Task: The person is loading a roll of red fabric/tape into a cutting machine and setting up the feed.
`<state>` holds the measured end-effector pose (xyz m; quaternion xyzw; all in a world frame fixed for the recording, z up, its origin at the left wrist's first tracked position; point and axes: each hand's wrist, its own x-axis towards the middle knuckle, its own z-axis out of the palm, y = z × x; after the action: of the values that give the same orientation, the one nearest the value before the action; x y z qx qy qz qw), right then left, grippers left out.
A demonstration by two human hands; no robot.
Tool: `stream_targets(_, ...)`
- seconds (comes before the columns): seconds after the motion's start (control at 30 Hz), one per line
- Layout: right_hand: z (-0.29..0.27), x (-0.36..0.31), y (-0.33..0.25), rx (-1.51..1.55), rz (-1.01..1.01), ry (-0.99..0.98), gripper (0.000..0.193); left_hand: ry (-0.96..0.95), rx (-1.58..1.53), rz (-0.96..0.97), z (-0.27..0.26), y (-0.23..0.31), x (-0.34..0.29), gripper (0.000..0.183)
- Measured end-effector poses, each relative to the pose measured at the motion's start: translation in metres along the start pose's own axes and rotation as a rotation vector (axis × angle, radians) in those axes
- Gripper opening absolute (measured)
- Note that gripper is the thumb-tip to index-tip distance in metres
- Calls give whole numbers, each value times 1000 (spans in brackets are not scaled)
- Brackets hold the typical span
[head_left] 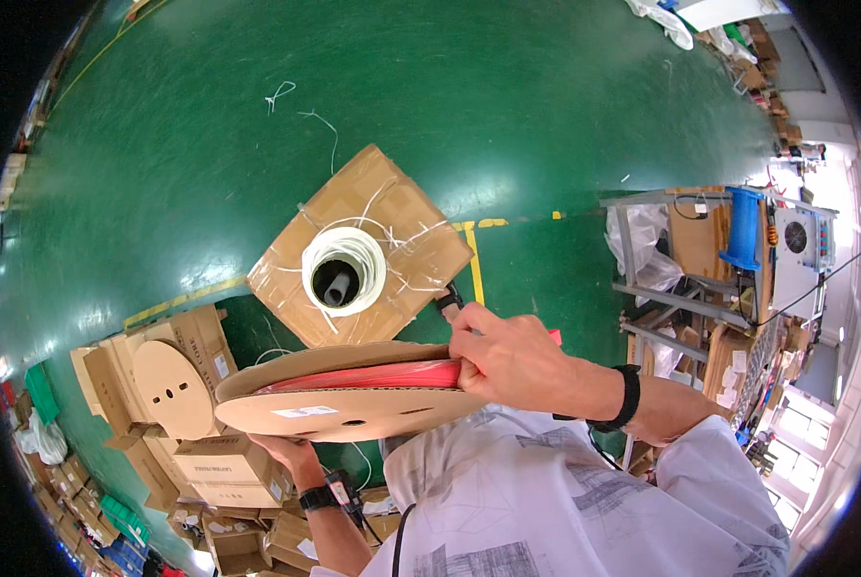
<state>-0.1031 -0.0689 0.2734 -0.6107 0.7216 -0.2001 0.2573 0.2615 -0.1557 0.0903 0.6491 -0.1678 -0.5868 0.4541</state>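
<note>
A cardboard reel (421, 412) is held up in front of my body, with its two round discs seen nearly edge-on. Flat red tubing or strip (373, 376) is wound between the discs. My right hand (512, 358) is closed at the reel's right side, its bent fingers on the red strip; a bit of red shows beyond the knuckles. From below, my left hand (284, 452) holds the reel's left part, with the fingers partly hidden by the lower disc. Both wrists wear black bands.
Beyond the reel, a taped carton (411, 207) bears a coil of white cord (373, 252) around a dark tube. Another cardboard reel (173, 389) leans on cartons (233, 471) at left. A metal-framed bench (681, 298) with a blue spool (741, 229) stands at right. Loose cord lies on the green floor (488, 96).
</note>
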Motion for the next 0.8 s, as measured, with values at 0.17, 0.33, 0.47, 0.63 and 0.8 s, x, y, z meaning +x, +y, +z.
stream_targets(0.17,4,-2,11,533,209,-159,3,7,-57,-38,-2,-4,4,66)
stream_targets(0.33,-16,7,5,875,613,-580,15,-69,-13,-16,0,-5,10,68)
stream_targets(0.47,-19,5,6,720,384,-499,19,32,63,-18,12,-1,5,68)
stream_targets(0.63,-13,2,6,473,245,-305,23,-172,79,29,-15,-17,20,64)
stream_targets(0.8,-9,-4,1,402,237,-227,26,-156,370,235,-9,-21,12,59)
